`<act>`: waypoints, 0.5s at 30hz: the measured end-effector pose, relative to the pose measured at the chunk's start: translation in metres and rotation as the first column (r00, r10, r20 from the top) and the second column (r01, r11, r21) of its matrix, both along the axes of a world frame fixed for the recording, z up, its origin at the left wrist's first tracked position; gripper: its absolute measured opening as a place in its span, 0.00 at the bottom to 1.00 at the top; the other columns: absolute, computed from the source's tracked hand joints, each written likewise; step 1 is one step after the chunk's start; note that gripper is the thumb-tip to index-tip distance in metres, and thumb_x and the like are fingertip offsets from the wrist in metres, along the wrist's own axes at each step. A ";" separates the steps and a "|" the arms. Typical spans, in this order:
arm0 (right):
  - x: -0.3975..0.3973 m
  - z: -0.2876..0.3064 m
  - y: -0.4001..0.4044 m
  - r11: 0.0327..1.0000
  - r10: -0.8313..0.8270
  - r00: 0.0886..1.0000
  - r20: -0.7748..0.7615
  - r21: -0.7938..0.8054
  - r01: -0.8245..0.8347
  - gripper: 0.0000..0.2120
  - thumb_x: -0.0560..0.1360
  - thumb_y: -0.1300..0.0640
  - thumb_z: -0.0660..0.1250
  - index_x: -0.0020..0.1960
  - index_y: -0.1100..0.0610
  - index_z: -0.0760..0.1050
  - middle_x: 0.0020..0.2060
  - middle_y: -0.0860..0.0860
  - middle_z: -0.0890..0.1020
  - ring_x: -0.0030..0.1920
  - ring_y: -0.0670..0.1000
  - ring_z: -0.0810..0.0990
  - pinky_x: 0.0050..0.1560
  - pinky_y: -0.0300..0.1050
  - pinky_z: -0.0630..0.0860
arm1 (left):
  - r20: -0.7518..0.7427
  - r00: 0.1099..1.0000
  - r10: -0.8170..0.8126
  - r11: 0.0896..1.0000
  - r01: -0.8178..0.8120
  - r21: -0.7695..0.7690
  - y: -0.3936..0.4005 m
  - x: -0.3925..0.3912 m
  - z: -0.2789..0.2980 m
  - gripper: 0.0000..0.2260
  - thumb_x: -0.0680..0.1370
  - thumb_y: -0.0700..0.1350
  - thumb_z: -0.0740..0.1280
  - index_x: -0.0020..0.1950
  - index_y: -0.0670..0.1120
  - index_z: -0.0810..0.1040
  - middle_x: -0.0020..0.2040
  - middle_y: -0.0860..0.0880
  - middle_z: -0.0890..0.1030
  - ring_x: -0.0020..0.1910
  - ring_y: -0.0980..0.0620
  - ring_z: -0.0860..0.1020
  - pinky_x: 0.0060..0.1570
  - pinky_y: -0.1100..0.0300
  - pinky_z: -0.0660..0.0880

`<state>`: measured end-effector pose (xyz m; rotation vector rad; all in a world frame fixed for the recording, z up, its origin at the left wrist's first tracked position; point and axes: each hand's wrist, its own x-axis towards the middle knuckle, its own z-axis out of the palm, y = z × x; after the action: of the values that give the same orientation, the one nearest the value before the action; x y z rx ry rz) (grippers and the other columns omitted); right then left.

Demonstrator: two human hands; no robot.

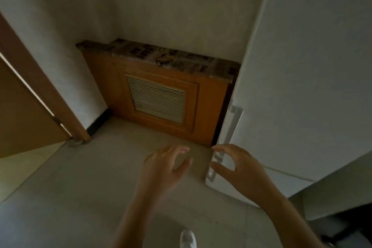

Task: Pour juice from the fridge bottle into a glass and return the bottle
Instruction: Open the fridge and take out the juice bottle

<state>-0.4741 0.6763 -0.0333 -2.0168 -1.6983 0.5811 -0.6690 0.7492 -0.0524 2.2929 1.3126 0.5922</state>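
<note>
Dim corner of a room — pale tiled floor [84, 183], plain walls, a brown door [26, 119] ajar on the left. Against the back wall sits a wooden cabinet [161, 94] with a slatted vent panel [157, 100] and a mottled stone top [161, 54]. On the right, the white fridge [302, 66], door closed — the bottle and glass aren't in sight. Right hand [239, 169], fingers curled and apart, holds nothing, just at the fridge handle [225, 139]. Left hand [167, 165] hovers beside it, fingers loosely spread, empty. A white shoe [188, 238] shows below.
</note>
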 end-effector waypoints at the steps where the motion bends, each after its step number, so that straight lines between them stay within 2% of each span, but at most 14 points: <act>1: 0.003 -0.001 0.012 1.000 -0.027 1.000 0.007 0.002 0.027 0.20 0.74 0.41 0.62 0.65 0.41 0.68 0.63 0.39 0.74 0.62 0.42 0.71 0.60 0.40 0.68 | -0.008 1.000 -0.022 1.000 0.022 0.000 0.016 0.004 -0.002 0.20 0.73 0.63 0.57 0.58 0.56 0.78 0.54 0.60 0.81 0.51 0.62 0.78 0.44 0.67 0.73; 4: 0.014 -0.003 0.052 0.996 -0.090 0.996 0.004 -0.003 0.090 0.19 0.75 0.44 0.63 0.65 0.42 0.68 0.63 0.39 0.74 0.61 0.40 0.71 0.56 0.36 0.66 | -0.011 0.998 -0.060 0.998 0.060 0.006 0.067 0.015 -0.006 0.19 0.73 0.63 0.58 0.58 0.57 0.77 0.54 0.61 0.81 0.51 0.63 0.78 0.40 0.75 0.64; 7: 0.022 -0.002 0.095 0.990 -0.141 0.990 0.003 -0.009 0.141 0.20 0.75 0.45 0.64 0.66 0.44 0.68 0.63 0.41 0.74 0.61 0.43 0.72 0.56 0.38 0.67 | -0.022 0.993 -0.117 0.993 0.118 0.008 0.111 0.024 -0.006 0.20 0.72 0.65 0.54 0.58 0.59 0.76 0.54 0.63 0.79 0.52 0.65 0.77 0.41 0.73 0.66; 9: 0.024 -0.003 0.117 0.982 -0.189 0.982 -0.004 0.008 0.189 0.21 0.74 0.43 0.64 0.65 0.45 0.69 0.63 0.41 0.74 0.60 0.44 0.73 0.56 0.40 0.68 | -0.022 0.986 -0.166 0.986 0.167 0.013 0.134 0.029 -0.002 0.16 0.75 0.63 0.58 0.58 0.60 0.75 0.53 0.64 0.78 0.52 0.67 0.75 0.42 0.72 0.67; 11: 0.026 -0.003 0.134 0.975 -0.223 0.975 0.012 0.011 0.223 0.21 0.74 0.43 0.64 0.65 0.44 0.69 0.63 0.42 0.74 0.60 0.45 0.73 0.55 0.40 0.68 | -0.030 0.981 -0.192 0.981 0.192 0.022 0.156 0.035 0.002 0.13 0.76 0.60 0.60 0.58 0.60 0.74 0.53 0.65 0.77 0.51 0.69 0.74 0.40 0.75 0.63; 15: 0.032 0.003 0.152 0.946 -0.323 0.943 0.074 -0.008 0.325 0.21 0.74 0.42 0.64 0.65 0.44 0.69 0.64 0.42 0.73 0.63 0.45 0.71 0.58 0.43 0.69 | -0.019 0.947 -0.320 0.946 0.321 0.043 0.193 0.066 0.013 0.14 0.78 0.59 0.59 0.61 0.60 0.73 0.56 0.65 0.77 0.53 0.69 0.72 0.38 0.77 0.62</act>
<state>-0.4422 0.8285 -0.0304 -2.2916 -1.3569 0.4167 -0.6034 0.9424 -0.0392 2.4783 0.9072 0.5008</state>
